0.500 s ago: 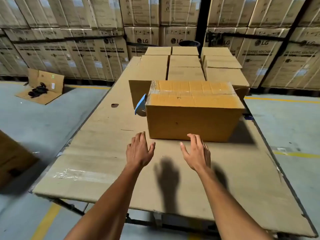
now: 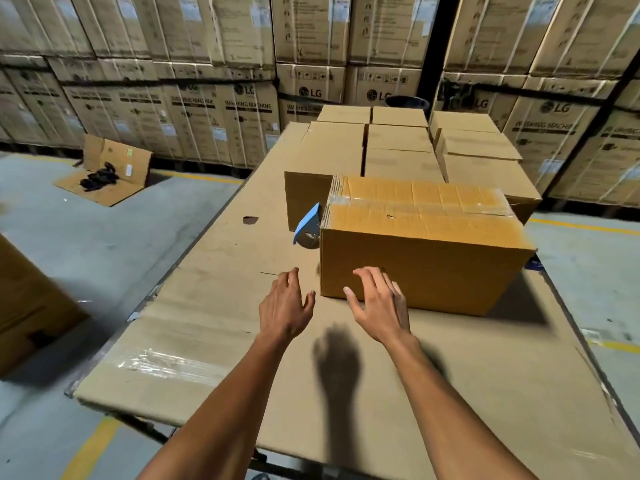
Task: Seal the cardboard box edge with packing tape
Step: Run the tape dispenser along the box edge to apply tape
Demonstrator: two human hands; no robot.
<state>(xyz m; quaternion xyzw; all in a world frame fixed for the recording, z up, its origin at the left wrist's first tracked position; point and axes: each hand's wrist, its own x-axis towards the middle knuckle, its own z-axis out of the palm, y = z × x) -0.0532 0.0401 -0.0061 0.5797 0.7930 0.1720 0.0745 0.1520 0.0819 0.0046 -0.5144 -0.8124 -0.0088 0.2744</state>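
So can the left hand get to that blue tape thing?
Probably yes. The left hand is open and empty, the blue tape dispenser sits just beyond it beside the box, and only bare table lies between.

Both forearms bare, reaching forward from the near edge and converging toward the middle of the view. Left hand (image 2: 285, 308): palm down, back of the hand up, fingers loosely spread and pointing to the far side, thumb out to the right; empty, gripping nothing. Right hand (image 2: 379, 304): just to the right of the left one, a narrow gap between them, palm down and tilted slightly left, fingers curled and fanned, thumb pointing far-left; also empty. Wrists straight, in line with the forearms. Whether the right fingertips touch anything cannot be told.
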